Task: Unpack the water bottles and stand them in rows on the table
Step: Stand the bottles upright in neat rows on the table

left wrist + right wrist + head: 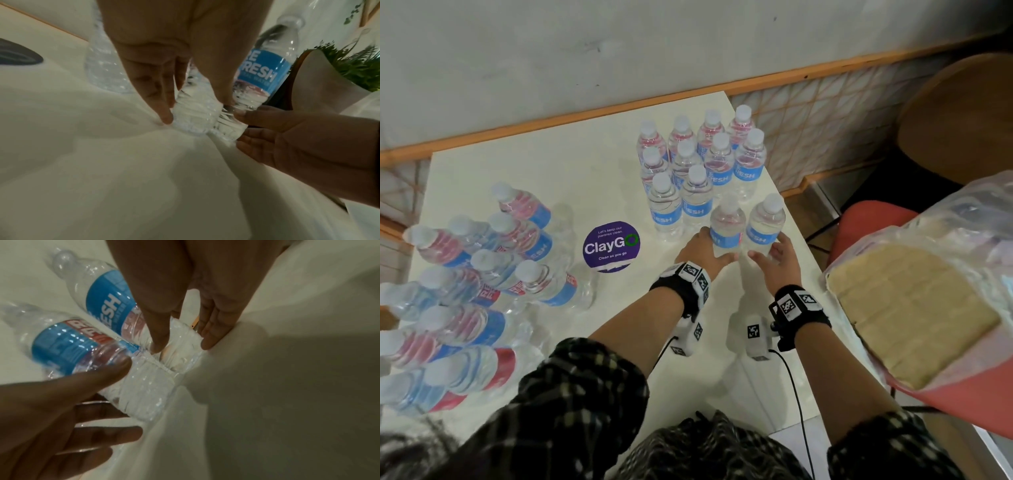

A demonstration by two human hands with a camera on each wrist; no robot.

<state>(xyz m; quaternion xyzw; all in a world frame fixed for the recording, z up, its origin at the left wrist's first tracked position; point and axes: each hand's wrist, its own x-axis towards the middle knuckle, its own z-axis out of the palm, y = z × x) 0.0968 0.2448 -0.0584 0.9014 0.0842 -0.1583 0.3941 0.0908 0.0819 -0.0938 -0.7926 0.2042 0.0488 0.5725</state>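
Two clear water bottles with blue labels stand side by side at the near end of the standing rows (698, 161) on the white table (585, 161). My left hand (705, 253) grips the left bottle (726, 222) low on its body, thumb and fingers on either side of its ribbed base (195, 116). My right hand (777, 260) holds the right bottle (766, 222) the same way, its base between thumb and fingers (207, 337). Both bottle bases touch the table. A heap of more bottles (476, 274) lies on the table's left side.
A round purple sticker (611, 244) sits mid-table. The table's right edge runs just beside the right bottle. To the right, a red chair (866, 222) carries the torn plastic wrap and its cardboard tray (914, 308). A brown round seat (962, 120) stands behind it.
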